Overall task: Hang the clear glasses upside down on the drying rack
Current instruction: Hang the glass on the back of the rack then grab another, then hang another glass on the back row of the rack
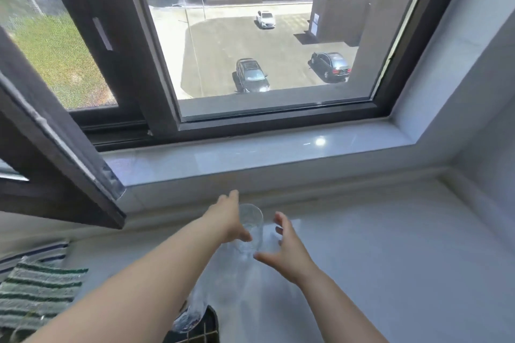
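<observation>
A clear glass [252, 221] stands upright on the white counter [376, 259], close under the window sill. My left hand [230, 217] is at its left side with the fingers stretched out and the thumb against the glass wall. My right hand [281, 248] hovers just right of the glass, fingers spread and holding nothing. Another clear glass [192, 313], blurred, sits at the bottom edge under my left forearm, over the dark grid of the drying rack [204, 333]. Only a corner of the rack shows.
A green and white striped cloth [36, 295] lies at the left on the counter. An open dark window sash [55, 153] juts in over the left side. The pale sill [278, 153] runs behind the glass, and a wall [487, 175] closes the right.
</observation>
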Tool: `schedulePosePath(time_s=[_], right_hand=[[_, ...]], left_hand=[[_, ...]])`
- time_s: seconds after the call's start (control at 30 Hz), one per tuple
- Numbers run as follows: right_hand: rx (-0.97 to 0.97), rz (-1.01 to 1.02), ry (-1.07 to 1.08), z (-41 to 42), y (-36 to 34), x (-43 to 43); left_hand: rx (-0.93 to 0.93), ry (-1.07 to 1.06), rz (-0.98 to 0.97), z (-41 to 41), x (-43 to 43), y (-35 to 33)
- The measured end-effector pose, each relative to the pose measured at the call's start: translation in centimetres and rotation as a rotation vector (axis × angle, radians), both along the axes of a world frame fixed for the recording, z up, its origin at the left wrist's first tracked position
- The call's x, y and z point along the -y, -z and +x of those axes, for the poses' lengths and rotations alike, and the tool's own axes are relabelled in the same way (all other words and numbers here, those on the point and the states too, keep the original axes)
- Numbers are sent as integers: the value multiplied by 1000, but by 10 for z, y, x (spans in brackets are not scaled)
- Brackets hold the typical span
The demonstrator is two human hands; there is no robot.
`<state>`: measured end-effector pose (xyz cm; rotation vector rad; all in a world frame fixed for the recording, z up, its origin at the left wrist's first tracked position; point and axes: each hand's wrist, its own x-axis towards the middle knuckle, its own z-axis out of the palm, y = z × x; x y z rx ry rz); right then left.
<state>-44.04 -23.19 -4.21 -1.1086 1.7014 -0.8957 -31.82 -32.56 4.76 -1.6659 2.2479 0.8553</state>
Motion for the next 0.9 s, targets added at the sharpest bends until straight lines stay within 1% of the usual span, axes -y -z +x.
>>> schedulePosePath(time_s=[0.1, 0.17, 0.27, 0.37, 0.43, 0.5, 0.57, 0.6, 0.67, 0.73, 0.77, 0.8, 0.83, 0.9], right_hand=[[80, -15, -33, 5, 16, 20], [142, -25, -38, 9, 24, 28], [190, -59, 0, 15, 28, 30], [176, -93, 32, 17, 20, 26], [150, -124, 24, 16, 8, 19], [161, -162, 36, 14, -7, 11], [273, -167, 58, 10, -27, 0], [368, -153, 51, 9, -39, -6], [659, -130, -16, 9, -60, -21], [935, -141, -87, 16, -83, -36], [1011, -166, -116, 22, -96, -43], [1042, -198, -144, 29, -108, -48], [1030, -235, -172, 37, -121, -51], [917, -297, -214, 57, -150, -52]], left_hand=[[1, 42, 78, -11, 8, 14], [15, 73, 96, -16, 10, 22], [9, 87, 53, -17, 10, 28], [4, 120, -6, -14, 8, 24], [-49, 126, -26, -11, 5, 13], [-129, 133, -44, -6, 1, -5], [-236, 130, -64, 2, -7, -28], [-306, 121, -67, 7, -13, -41], [-490, 87, -33, 22, -29, -68], [-688, 62, 47, 44, -47, -93], [-774, 68, 93, 57, -57, -104], [-839, 81, 129, 71, -66, -113], [-875, 94, 140, 87, -75, -122], [-885, 108, 72, 122, -88, -135]])
